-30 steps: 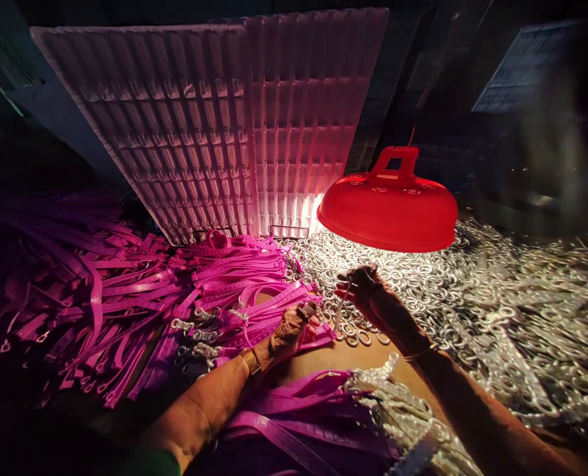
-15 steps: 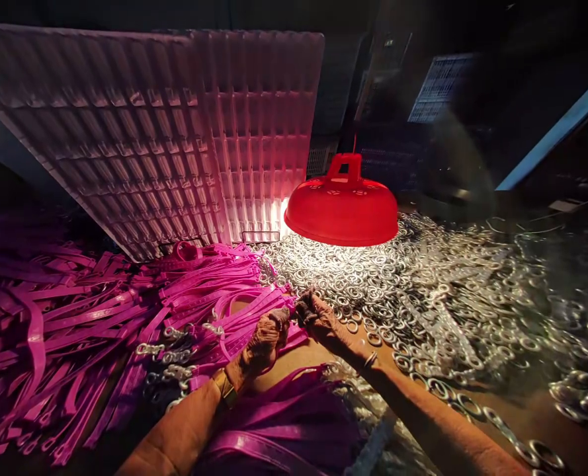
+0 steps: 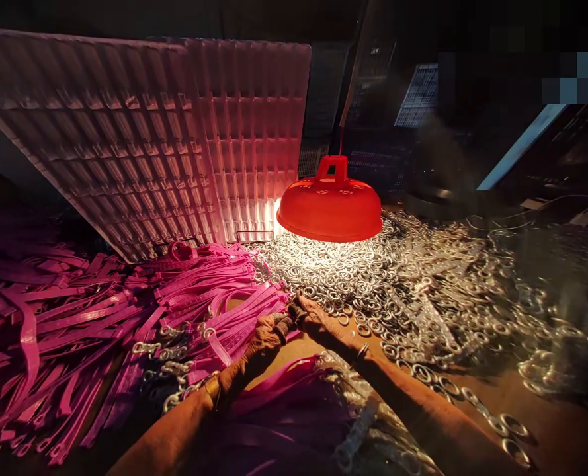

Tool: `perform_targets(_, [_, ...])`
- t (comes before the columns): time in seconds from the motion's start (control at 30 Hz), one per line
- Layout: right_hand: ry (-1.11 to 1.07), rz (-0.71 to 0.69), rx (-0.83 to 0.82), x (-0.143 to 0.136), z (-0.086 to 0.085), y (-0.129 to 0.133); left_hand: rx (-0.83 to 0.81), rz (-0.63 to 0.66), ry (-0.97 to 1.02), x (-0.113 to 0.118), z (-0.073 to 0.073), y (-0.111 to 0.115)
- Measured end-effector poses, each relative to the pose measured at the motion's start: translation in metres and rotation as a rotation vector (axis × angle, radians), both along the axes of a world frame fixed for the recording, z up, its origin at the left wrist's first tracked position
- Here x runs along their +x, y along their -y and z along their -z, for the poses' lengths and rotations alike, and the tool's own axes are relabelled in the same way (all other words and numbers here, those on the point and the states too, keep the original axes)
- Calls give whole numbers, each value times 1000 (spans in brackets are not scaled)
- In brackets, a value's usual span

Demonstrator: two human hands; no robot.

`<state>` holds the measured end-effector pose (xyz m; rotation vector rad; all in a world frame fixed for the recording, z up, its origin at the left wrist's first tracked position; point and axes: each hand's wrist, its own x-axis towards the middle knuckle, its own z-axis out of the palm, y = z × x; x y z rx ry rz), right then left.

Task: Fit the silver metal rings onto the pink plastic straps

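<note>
My left hand (image 3: 272, 330), with dark covers on its fingers and a gold watch at the wrist, is closed near the middle of the view. My right hand (image 3: 307, 314) is closed right beside it, fingertips against the left ones. Whatever lies between the fingers is too small and shadowed to make out. Pink straps (image 3: 244, 317) fan out at the left hand's far side. Silvery rings and links (image 3: 333, 271) are heaped beyond the right hand. More pink straps (image 3: 294, 410) lie below both hands, between the forearms.
A red lamp (image 3: 329, 210) hangs low over the metal heap. Ridged translucent panels (image 3: 254, 132) stand at the back left. Many pink straps (image 3: 30, 330) cover the left side. A chain of links (image 3: 482, 403) runs beside my right forearm, and a thin cable lies at the back right.
Both hands have stayed together, closed, and dropped slightly lower and left in view. The lamp and heap also appear shifted left as the camera turned. The left wrist has tilted a little.
</note>
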<state>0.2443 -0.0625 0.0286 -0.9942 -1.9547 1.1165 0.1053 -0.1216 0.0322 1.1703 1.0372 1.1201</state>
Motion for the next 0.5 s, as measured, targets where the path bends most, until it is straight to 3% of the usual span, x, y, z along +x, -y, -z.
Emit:
perform_targets(0.13, [48, -75, 98, 1, -13, -1, -118, 24, 25, -8, -12, -3])
perform_targets(0.23, [166, -214, 111, 7, -33, 11, -288, -21, 19, -14, -36, -4])
perform_targets(0.37, [245, -294, -13, 21, -55, 52, -395, 119, -77, -19, -70, 10])
perform_targets(0.43, [252, -304, -31, 30, -53, 78, -411, 214, -148, -18, -76, 24])
perform_targets(0.5, [260, -299, 19, 40, -42, 104, -418, 289, -175, -15, -72, 41])
